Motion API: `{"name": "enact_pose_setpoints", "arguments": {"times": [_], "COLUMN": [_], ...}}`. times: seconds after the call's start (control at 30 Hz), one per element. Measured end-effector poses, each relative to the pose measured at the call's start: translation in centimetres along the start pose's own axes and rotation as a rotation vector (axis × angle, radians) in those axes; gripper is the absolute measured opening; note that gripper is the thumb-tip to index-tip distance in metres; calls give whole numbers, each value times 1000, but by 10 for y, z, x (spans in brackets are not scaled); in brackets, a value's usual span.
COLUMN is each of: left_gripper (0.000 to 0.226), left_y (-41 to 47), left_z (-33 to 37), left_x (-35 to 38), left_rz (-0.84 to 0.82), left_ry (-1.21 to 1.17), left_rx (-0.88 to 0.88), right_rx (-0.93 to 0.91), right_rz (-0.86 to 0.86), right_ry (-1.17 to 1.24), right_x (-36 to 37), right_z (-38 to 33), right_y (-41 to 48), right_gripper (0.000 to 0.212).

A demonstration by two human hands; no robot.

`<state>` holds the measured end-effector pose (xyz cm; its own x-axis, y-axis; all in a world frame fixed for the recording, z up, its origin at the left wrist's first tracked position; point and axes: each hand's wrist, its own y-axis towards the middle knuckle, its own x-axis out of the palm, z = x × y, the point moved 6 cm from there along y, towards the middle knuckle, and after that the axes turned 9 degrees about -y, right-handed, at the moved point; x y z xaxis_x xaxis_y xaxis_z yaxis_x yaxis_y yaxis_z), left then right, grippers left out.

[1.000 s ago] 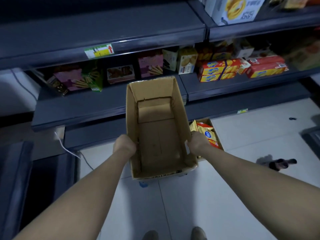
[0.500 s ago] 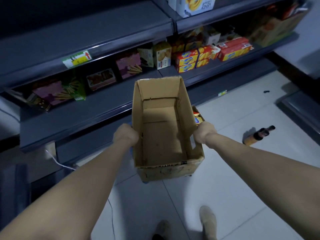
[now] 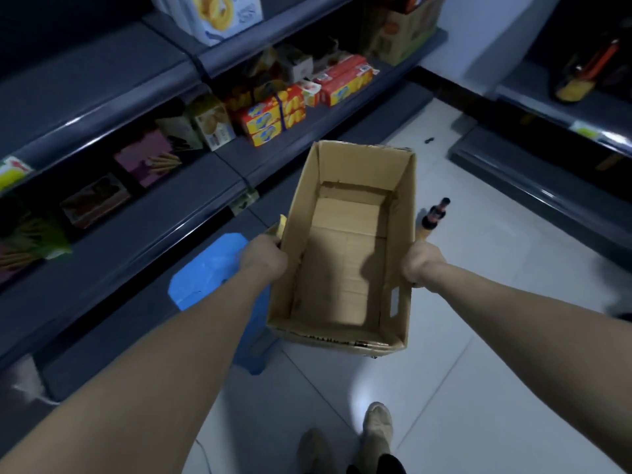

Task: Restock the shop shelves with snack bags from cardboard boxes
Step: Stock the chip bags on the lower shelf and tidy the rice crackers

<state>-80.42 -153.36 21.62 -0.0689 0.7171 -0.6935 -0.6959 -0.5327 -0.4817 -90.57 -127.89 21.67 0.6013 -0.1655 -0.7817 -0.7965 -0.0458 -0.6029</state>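
- On our left run the dark shelves [image 3: 143,186], carrying pink and green snack boxes [image 3: 147,162] and, further along, yellow-and-red biscuit packs [image 3: 273,118].
- Below them on the floor sits a blue stool [image 3: 208,271], partly hidden by our left forearm.
- Our left hand [image 3: 263,258] is closed over the left wall of the cardboard box [image 3: 345,254]; a sliver of yellow snack bag [image 3: 282,224] peeks out just beyond it.
- We hold the box clear of the tiled floor [image 3: 496,336], open side up, with nothing inside.
- Our right hand [image 3: 422,263] grips the right wall, above a handle cut-out.
- A dark bottle [image 3: 434,217] lies on the floor just past the box's right side.
- A second shelf unit [image 3: 547,186] lines the far right.
- Compared with half a second ago, we have turned to the right: the shelves have slid leftward, the stool has come into sight, and the box now points down the aisle, both hands gripping as before.
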Motion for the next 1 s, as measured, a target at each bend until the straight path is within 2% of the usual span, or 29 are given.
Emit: {"name": "enact_pose_setpoints", "arguments": {"times": [0.2,0.43,0.8,1.0], "left_gripper": [25,25,34,29], "left_y": [26,65,146,187], "left_z": [53,66,19,-19], "left_x": [68,144,253,304], "left_rz": [-86,-150,-251,-285], "left_ry": [34,81,153,164], "left_rx": [82,117,147,156], "right_rx": [117,179,328,400], "right_rz": [-38,-89,-158,-222], "right_ry": [33,103,216,271], "right_x": [-4,24,136,203], "right_z": [67,120,163,174], "right_y": [42,97,182,220], "right_gripper": [28,31,23,30]}}
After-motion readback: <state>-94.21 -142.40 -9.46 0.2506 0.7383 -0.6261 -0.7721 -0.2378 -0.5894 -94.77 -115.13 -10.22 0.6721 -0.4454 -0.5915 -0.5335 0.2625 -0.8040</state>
